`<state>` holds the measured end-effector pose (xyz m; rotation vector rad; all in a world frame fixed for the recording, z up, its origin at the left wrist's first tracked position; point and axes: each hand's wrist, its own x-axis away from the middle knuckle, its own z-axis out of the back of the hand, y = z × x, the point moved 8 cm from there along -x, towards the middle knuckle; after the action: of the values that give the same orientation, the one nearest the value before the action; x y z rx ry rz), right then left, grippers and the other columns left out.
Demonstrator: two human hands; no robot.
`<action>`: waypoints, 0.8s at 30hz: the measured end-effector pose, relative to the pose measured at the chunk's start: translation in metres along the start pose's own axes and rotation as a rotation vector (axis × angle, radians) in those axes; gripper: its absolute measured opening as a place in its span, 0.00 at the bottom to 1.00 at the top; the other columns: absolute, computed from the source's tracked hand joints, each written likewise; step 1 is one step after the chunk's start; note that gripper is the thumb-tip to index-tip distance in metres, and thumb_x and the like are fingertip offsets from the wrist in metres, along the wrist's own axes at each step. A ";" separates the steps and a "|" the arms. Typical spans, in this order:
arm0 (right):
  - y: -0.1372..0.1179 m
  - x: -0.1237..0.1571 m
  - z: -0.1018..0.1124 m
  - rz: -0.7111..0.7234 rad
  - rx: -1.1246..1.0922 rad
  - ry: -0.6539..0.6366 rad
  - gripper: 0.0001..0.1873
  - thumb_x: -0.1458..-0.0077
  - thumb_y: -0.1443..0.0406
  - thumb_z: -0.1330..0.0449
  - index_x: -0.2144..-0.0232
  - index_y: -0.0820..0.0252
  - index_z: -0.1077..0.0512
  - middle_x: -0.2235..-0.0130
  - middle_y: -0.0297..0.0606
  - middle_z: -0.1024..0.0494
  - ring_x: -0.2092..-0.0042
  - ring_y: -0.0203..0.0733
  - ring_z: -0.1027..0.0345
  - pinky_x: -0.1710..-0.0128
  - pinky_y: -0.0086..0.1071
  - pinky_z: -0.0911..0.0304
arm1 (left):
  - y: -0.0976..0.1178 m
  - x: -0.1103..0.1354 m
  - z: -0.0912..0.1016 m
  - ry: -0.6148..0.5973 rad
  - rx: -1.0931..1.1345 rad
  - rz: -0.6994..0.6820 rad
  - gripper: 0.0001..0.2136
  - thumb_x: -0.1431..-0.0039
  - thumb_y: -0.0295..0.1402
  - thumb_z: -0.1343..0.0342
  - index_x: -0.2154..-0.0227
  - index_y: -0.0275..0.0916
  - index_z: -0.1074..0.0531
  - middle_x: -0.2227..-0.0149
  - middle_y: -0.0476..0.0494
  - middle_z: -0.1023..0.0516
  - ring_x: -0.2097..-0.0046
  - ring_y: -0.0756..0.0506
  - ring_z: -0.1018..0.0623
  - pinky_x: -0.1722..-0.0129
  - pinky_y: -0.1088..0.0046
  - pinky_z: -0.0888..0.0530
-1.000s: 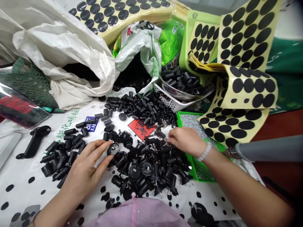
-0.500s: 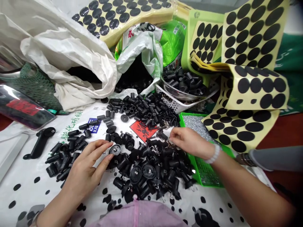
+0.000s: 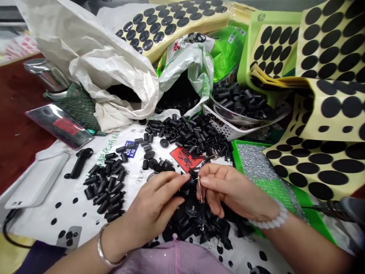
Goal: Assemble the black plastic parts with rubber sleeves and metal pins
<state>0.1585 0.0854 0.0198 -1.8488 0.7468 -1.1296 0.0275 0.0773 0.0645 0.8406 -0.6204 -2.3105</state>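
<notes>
My left hand (image 3: 155, 203) reaches over the pile of black plastic parts (image 3: 196, 224). Its thumb and fingers curve around a dark plastic part (image 3: 186, 184), mostly hidden by the fingers. Close by on the right, my right hand (image 3: 225, 190) pinches a thin, shiny metal piece (image 3: 200, 189) upright between thumb and forefinger. Both hands are nearly touching above the heap, where small metal hooks stick out of several parts. Beyond the hands, short black tubes (image 3: 182, 131) and black screws (image 3: 221, 133) lie loose on the white printed sheet (image 3: 94, 213).
A green tray (image 3: 237, 158) of small metal pieces stands at right, beside a grey tool (image 3: 348, 208). Sheets of black round stickers (image 3: 321, 161) hang above it. White sacks (image 3: 114, 68), a phone (image 3: 61, 125), a black handle-like part (image 3: 80, 163) and a white power bank (image 3: 38, 182) lie left.
The view has swung left. My hands have come together over the pile; my left hand moved right with its dark part, and my right hand now holds up a metal piece.
</notes>
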 end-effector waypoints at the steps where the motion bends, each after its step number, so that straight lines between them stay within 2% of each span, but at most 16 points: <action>1: 0.004 -0.001 -0.009 -0.020 -0.048 -0.058 0.11 0.49 0.59 0.43 0.69 0.62 0.38 0.74 0.33 0.27 0.84 0.26 0.37 0.88 0.19 0.42 | 0.004 -0.001 -0.001 -0.016 0.027 -0.035 0.21 0.42 0.23 0.51 0.45 0.39 0.43 0.51 0.38 0.34 0.51 0.46 0.32 0.53 0.69 0.30; 3: 0.012 -0.002 -0.023 -0.051 -0.111 -0.142 0.10 0.48 0.60 0.43 0.69 0.63 0.36 0.75 0.33 0.27 0.84 0.25 0.37 0.88 0.17 0.43 | 0.009 -0.001 -0.001 -0.027 0.060 -0.085 0.21 0.42 0.22 0.51 0.45 0.38 0.42 0.52 0.38 0.33 0.52 0.46 0.31 0.54 0.69 0.29; 6: 0.023 -0.004 -0.033 -0.093 -0.126 -0.158 0.11 0.49 0.61 0.42 0.70 0.64 0.36 0.77 0.32 0.28 0.85 0.24 0.38 0.88 0.17 0.44 | 0.012 0.001 0.001 -0.026 0.019 -0.120 0.17 0.42 0.23 0.51 0.49 0.36 0.38 0.57 0.38 0.30 0.58 0.47 0.29 0.60 0.70 0.27; 11: 0.035 -0.006 -0.042 -0.158 -0.122 -0.075 0.14 0.51 0.57 0.41 0.72 0.63 0.37 0.79 0.30 0.29 0.86 0.24 0.42 0.88 0.19 0.44 | 0.017 0.007 0.003 -0.014 -0.146 -0.154 0.10 0.41 0.24 0.53 0.57 0.32 0.33 0.65 0.39 0.27 0.65 0.48 0.28 0.66 0.70 0.27; 15: 0.034 -0.002 -0.038 -0.113 0.041 0.038 0.14 0.49 0.56 0.44 0.67 0.62 0.34 0.76 0.32 0.28 0.83 0.25 0.40 0.85 0.20 0.41 | 0.014 0.009 0.009 0.057 -0.190 -0.132 0.08 0.42 0.23 0.53 0.62 0.31 0.31 0.67 0.41 0.26 0.67 0.48 0.28 0.68 0.73 0.27; 17: 0.026 0.002 -0.028 -0.003 0.223 0.146 0.15 0.47 0.56 0.46 0.62 0.60 0.33 0.76 0.32 0.27 0.79 0.29 0.35 0.80 0.22 0.37 | 0.010 0.010 0.011 0.082 -0.200 -0.109 0.08 0.42 0.23 0.53 0.62 0.32 0.31 0.67 0.41 0.26 0.68 0.48 0.28 0.68 0.73 0.27; 19: 0.013 0.009 -0.022 0.173 0.448 0.228 0.13 0.46 0.58 0.47 0.60 0.57 0.32 0.77 0.32 0.27 0.76 0.32 0.32 0.75 0.23 0.33 | 0.004 0.012 0.011 0.094 -0.221 -0.080 0.07 0.42 0.24 0.53 0.63 0.32 0.31 0.68 0.41 0.26 0.68 0.48 0.27 0.69 0.73 0.27; 24: -0.013 0.026 -0.039 0.662 0.949 0.213 0.10 0.45 0.67 0.48 0.60 0.53 0.32 0.67 0.33 0.23 0.70 0.34 0.27 0.70 0.23 0.30 | -0.006 0.015 0.006 0.050 -0.186 -0.010 0.08 0.40 0.27 0.54 0.64 0.33 0.30 0.69 0.41 0.25 0.67 0.48 0.26 0.69 0.74 0.27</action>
<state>0.1348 0.0574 0.0525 -0.6245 0.6843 -0.9753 0.0114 0.0730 0.0588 0.8122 -0.3730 -2.3065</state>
